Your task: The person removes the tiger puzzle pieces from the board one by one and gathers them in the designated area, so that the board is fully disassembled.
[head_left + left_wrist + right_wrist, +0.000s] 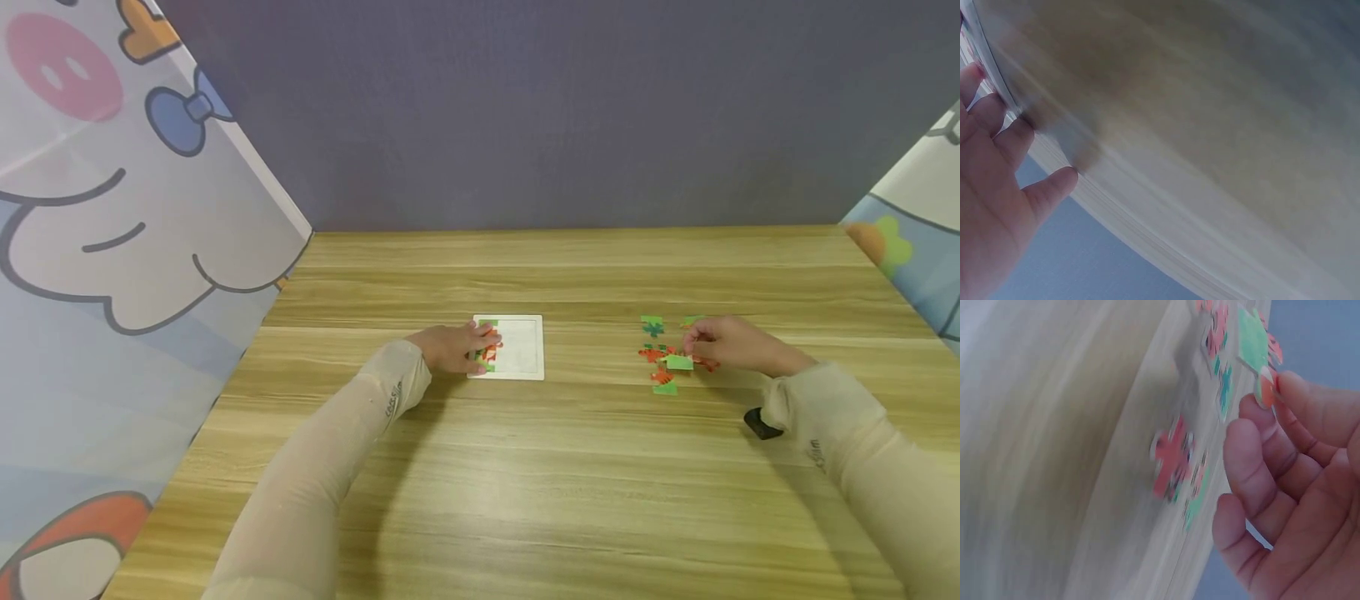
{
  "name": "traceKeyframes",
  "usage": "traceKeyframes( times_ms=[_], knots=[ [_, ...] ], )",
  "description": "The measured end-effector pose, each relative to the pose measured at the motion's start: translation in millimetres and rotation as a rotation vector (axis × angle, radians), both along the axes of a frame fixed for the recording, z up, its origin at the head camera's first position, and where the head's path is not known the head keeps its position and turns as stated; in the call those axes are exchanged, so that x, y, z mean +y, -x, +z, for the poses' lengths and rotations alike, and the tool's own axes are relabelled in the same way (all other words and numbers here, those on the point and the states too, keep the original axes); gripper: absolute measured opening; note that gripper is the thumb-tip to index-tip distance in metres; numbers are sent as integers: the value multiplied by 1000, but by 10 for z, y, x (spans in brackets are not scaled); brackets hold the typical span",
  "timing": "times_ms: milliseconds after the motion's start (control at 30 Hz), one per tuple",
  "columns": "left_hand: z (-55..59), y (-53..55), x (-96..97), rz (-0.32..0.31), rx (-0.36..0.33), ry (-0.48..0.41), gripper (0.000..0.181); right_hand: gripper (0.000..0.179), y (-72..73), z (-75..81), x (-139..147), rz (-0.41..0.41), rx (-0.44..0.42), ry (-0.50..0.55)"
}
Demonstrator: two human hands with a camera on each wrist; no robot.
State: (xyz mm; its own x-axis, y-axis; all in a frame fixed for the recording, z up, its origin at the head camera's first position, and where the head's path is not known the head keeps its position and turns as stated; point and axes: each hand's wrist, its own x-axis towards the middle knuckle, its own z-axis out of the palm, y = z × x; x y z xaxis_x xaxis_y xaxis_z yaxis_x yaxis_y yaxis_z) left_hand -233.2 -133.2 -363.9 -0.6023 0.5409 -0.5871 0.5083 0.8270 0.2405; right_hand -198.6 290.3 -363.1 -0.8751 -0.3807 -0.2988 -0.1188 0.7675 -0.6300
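A white square puzzle tray (506, 317) lies on the table, with green and red puzzle pieces (491, 354) fitted along its left side. My left hand (450, 346) rests over that side, fingers spread, covering part of those pieces. In the left wrist view the same hand (997, 169) lies along the tray's edge. Over to the right, my right hand (723, 343) pinches a green and red puzzle piece (1254, 344) between thumb and fingertips, held above the table. Loose pieces (663, 383) lie below and beside it; a red one (1172, 459) shows in the right wrist view.
The wood-grain table (570, 483) meets a dark grey panel (570, 117) at the back. Cartoon-printed walls (60, 350) stand at both sides. A small black object (762, 423) is at the right sleeve's cuff. Another green piece (693, 319) lies behind the right hand.
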Motion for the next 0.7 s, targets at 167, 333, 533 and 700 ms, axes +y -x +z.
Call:
traceKeyframes(
  times_ms=[167, 333, 533, 700],
  knots=[
    [-9, 5, -2, -1, 2, 6, 72, 15, -28, 2, 159, -10, -3, -35],
    [-19, 14, -1, 3, 7, 5, 72, 16, -65, -33, 341, -22, 7, -28],
    [-7, 11, -1, 2, 6, 9, 72, 17, -137, -72, 522, -37, 1, -42],
    [1, 2, 1, -4, 9, 9, 72, 17, -196, -93, 614, -53, 21, -58]
  ],
)
